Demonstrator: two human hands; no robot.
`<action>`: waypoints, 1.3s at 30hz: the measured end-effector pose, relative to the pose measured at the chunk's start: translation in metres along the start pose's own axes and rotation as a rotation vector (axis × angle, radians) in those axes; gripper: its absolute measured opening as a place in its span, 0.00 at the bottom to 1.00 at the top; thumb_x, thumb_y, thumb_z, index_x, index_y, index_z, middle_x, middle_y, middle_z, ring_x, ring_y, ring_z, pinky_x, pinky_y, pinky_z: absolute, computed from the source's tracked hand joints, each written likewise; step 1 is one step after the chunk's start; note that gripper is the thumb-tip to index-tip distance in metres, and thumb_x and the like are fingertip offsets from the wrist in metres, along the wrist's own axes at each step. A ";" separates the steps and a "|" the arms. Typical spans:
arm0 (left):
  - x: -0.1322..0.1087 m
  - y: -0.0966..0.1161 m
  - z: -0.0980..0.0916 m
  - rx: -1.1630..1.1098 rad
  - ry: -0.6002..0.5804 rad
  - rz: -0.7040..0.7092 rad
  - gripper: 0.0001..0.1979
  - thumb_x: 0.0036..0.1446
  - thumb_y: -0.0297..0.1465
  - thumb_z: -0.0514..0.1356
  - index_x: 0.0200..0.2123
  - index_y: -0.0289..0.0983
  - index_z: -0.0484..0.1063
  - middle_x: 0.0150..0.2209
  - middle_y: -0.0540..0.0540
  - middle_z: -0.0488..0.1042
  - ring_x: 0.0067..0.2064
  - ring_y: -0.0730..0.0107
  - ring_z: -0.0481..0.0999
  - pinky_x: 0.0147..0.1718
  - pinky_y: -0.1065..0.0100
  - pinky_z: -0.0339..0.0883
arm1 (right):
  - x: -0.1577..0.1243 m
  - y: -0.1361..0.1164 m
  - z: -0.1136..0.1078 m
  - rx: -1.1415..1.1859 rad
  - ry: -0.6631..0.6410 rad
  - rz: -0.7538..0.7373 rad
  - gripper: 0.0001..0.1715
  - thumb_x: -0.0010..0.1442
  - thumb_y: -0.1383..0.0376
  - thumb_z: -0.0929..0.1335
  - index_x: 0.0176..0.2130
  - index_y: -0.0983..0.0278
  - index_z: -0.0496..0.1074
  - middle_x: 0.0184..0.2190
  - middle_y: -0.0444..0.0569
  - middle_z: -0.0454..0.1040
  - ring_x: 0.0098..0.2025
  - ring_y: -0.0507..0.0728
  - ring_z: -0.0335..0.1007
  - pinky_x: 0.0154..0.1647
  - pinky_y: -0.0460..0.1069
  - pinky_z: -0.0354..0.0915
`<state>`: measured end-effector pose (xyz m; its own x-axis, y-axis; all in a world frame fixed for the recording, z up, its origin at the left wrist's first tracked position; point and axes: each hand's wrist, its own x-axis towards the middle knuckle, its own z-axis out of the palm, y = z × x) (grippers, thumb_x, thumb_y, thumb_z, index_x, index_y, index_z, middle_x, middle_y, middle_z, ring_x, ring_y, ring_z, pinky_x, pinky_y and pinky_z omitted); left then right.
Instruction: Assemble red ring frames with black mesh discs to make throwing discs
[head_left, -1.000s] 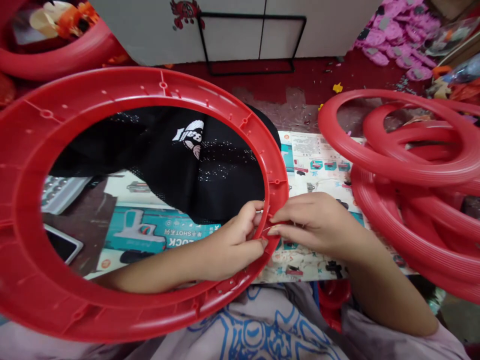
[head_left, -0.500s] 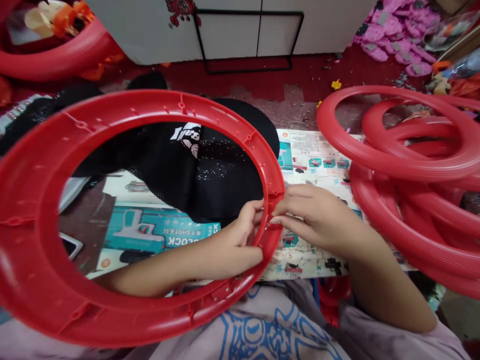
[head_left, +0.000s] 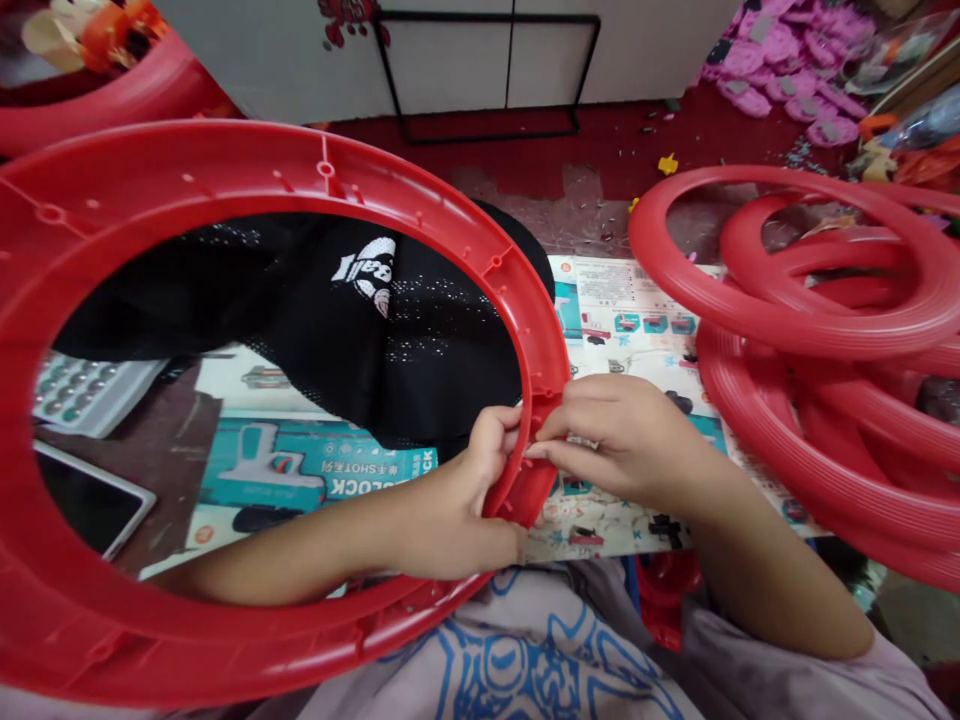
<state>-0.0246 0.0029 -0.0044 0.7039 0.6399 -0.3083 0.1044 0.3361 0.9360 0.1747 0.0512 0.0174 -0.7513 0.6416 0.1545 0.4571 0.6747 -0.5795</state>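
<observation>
A big red plastic ring point(head_left: 247, 165) lies tilted over my lap, its ribbed underside facing up. My left arm passes through its opening, and my left hand point(head_left: 457, 500) grips the ring's right edge from inside, fingers curled on the rim. From outside, my right hand point(head_left: 622, 435) pinches the same stretch of rim, thumb and fingers pressed together on it. Whether something small sits between the fingertips is hidden.
A stack of several red rings point(head_left: 825, 330) fills the right side. A printed toy box point(head_left: 630, 310) lies flat under my hands, with a black mesh cloth point(head_left: 390, 340) on it. At left are a phone point(head_left: 82, 495) and a calculator point(head_left: 82, 390). Pink parts point(head_left: 787, 60) lie far right.
The ring tipped away and came back towards me, now larger in view. My left hand slid a little lower along the rim; both hands stayed on its right edge.
</observation>
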 end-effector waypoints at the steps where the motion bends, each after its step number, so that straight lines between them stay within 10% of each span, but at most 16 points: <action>1: 0.001 -0.001 0.001 -0.025 0.015 0.025 0.29 0.54 0.28 0.58 0.53 0.42 0.45 0.56 0.42 0.58 0.54 0.62 0.64 0.45 0.64 0.64 | 0.000 0.000 0.001 -0.004 -0.015 0.012 0.12 0.62 0.63 0.67 0.29 0.65 0.74 0.24 0.45 0.72 0.28 0.50 0.66 0.30 0.45 0.57; 6: 0.005 -0.006 0.006 -0.048 0.140 0.053 0.12 0.65 0.33 0.51 0.49 0.41 0.51 0.48 0.45 0.66 0.51 0.66 0.69 0.47 0.64 0.64 | 0.000 0.001 0.004 -0.021 -0.043 0.008 0.13 0.62 0.64 0.66 0.28 0.65 0.74 0.24 0.45 0.72 0.27 0.50 0.66 0.29 0.45 0.57; 14: 0.004 -0.005 0.006 0.041 0.132 0.055 0.37 0.57 0.21 0.52 0.65 0.41 0.38 0.56 0.42 0.65 0.53 0.64 0.69 0.55 0.61 0.62 | 0.000 0.000 0.006 -0.021 -0.013 -0.027 0.10 0.61 0.64 0.67 0.30 0.66 0.75 0.26 0.46 0.74 0.29 0.51 0.68 0.30 0.45 0.60; 39: 0.005 0.000 0.009 -0.295 0.121 -0.020 0.26 0.52 0.16 0.54 0.51 0.41 0.53 0.45 0.48 0.67 0.38 0.79 0.71 0.31 0.79 0.63 | -0.006 -0.004 0.000 -0.316 0.119 -0.157 0.10 0.60 0.71 0.65 0.30 0.64 0.75 0.27 0.46 0.73 0.28 0.53 0.61 0.29 0.49 0.53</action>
<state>-0.0150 0.0000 -0.0043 0.6135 0.7027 -0.3602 -0.1036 0.5238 0.8455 0.1772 0.0446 0.0183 -0.7718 0.5467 0.3247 0.4791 0.8357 -0.2685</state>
